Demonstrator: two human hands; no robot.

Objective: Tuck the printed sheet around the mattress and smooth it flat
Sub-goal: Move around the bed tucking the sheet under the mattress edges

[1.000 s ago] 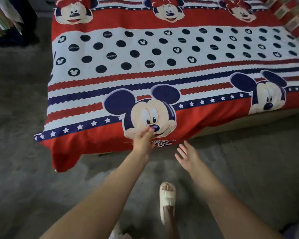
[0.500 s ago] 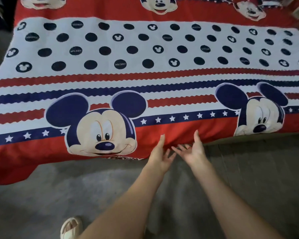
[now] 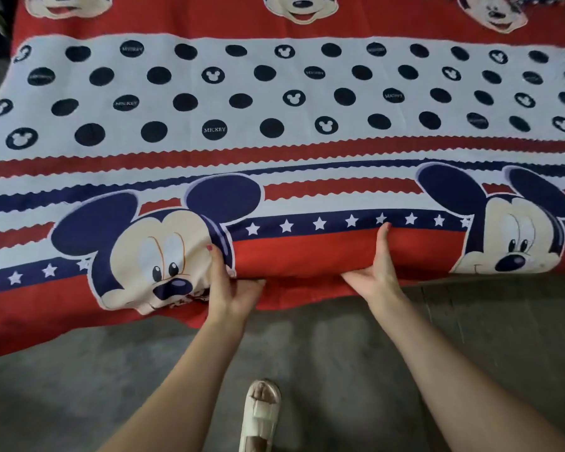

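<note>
The printed sheet (image 3: 274, 102) covers the mattress, with red and navy stripes, dark dots on white and cartoon mouse faces. Its red border hangs over the near side toward the floor. My left hand (image 3: 229, 285) grips the near edge beside the left mouse face, thumb on top and fingers tucked beneath. My right hand (image 3: 377, 269) holds the same edge about two hand-widths to the right, thumb up on the red band, fingers underneath. Between the hands the edge is lifted and bulges. The mattress itself is hidden under the sheet.
Grey floor (image 3: 470, 337) runs along the near side of the bed. My foot in a white sandal (image 3: 260, 415) stands on it between my arms. The sheet's loose red corner (image 3: 20, 327) droops to the floor at the left.
Both hands reached forward from open, just off the fabric, and closed on the sheet's near edge, raising it. The camera moved closer to the bed.
</note>
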